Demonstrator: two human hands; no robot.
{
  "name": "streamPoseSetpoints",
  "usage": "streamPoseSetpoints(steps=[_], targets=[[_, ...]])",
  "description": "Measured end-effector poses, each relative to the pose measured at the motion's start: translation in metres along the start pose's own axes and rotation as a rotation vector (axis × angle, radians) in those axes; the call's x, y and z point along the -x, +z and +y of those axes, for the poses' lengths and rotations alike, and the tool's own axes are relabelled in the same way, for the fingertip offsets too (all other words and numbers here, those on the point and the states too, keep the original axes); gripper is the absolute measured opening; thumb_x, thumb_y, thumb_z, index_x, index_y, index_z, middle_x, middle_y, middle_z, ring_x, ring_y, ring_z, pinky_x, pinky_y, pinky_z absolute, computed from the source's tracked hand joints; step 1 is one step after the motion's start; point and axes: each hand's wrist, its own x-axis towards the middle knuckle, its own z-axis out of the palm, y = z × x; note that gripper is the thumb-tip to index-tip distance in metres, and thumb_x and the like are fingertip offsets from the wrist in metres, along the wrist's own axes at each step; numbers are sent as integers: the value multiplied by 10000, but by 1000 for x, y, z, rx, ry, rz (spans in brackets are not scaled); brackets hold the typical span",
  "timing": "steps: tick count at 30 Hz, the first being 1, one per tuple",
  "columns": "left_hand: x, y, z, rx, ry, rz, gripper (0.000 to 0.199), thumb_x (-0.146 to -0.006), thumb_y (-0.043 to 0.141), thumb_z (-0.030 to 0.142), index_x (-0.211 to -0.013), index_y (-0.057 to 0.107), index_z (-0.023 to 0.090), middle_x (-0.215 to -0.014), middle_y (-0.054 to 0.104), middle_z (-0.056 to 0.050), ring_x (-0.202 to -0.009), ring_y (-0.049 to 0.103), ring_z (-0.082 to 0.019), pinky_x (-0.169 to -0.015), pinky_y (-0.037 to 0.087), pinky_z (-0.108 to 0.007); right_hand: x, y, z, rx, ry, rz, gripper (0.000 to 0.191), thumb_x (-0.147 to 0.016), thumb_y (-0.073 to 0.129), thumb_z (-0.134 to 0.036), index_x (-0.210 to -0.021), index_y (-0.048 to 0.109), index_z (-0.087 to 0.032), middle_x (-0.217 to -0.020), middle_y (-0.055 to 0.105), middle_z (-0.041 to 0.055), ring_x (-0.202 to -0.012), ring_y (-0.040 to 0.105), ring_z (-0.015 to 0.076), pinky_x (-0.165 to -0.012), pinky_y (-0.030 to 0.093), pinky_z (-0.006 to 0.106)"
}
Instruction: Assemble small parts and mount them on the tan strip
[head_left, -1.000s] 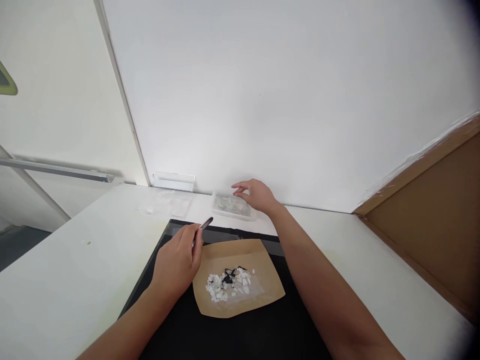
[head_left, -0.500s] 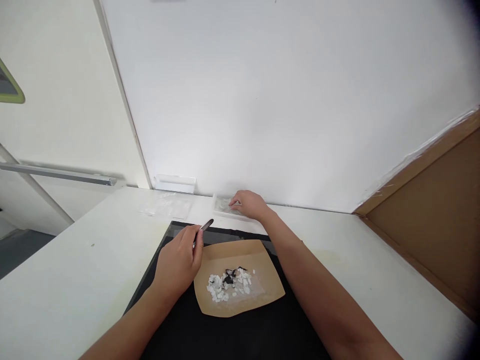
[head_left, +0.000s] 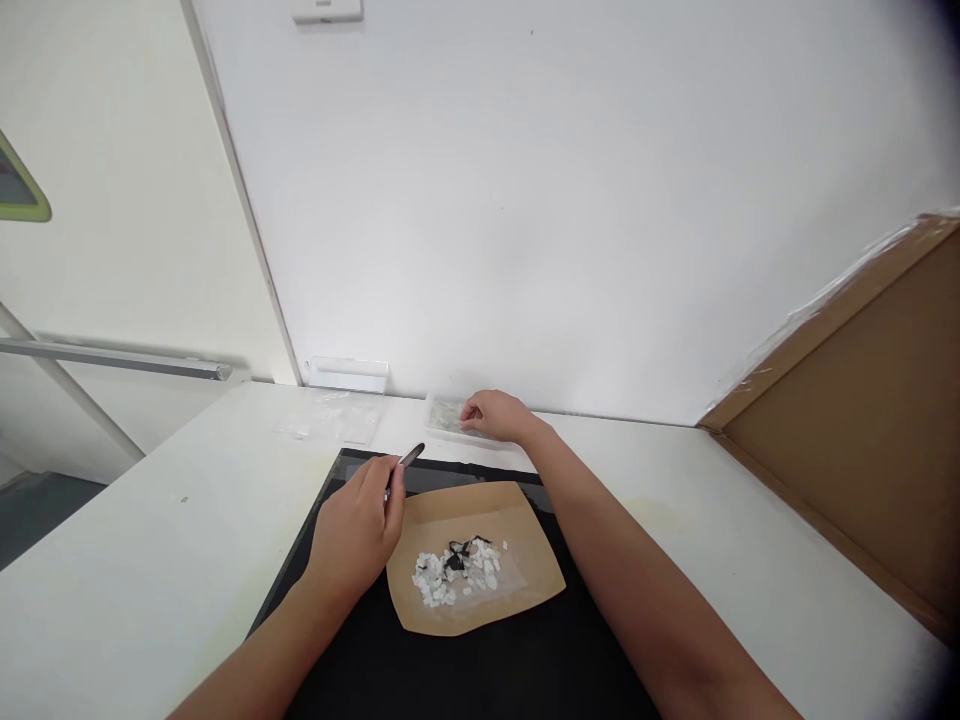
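My left hand [head_left: 358, 515] is closed round a slim dark metal tool [head_left: 413, 454], perhaps tweezers; one end sticks out past the thumb, pointing away from me. It is at the left edge of a brown paper tray [head_left: 431, 617]. In the tray lie many small white pieces [head_left: 435, 580] and some black scraps [head_left: 455, 560]. Reaching over the far side, my right hand [head_left: 495, 413] has its fingertips pinched together at a shallow clear box [head_left: 451, 412] with greyish contents. Whatever is between those fingertips is too small to make out.
The tray rests on a black mat [head_left: 465, 680] on a white table [head_left: 187, 560]. Clear plastic bags [head_left: 334, 415] and an upright clear lid-like piece [head_left: 349, 374] are at the back left. A white wall [head_left: 525, 200] bounds the back; a brown-framed board [head_left: 862, 420] is at the right.
My right hand's fingertips have drawn closer together at the clear box. My left hand and its tool stay about in place. The view has tilted up slightly.
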Motion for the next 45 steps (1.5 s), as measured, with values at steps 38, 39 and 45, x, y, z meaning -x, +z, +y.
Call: streamPoseSetpoints(steps=[38,39,45], targets=[[0,-2,1,11,30,7,208,-1066,412,291,-1076,599,198,-954,712,-41,-829,689,-199,-685,495,-304,10,-17,16,-209,7,59,129,-791,787,-326,-873,733,-244,-922,768,7,-813,678,168,-626,459,242],[0,-2,1,11,28,8,207,-1067,414,292,-1076,598,199,-953,712,-40,-832,689,-199,-685,494,-303,10,-17,16,-203,11,60,128,-779,795,-310,-870,734,-243,-917,768,6,-809,679,168,-624,456,241],[0,-1,0,5,30,13,203,-1068,414,294,-1081,594,200,-959,714,-43,-835,689,-199,-698,495,-302,10,-19,18,-170,16,73,127,-759,774,-203,-874,743,-246,-926,776,-6,-838,686,162,-643,449,231]])
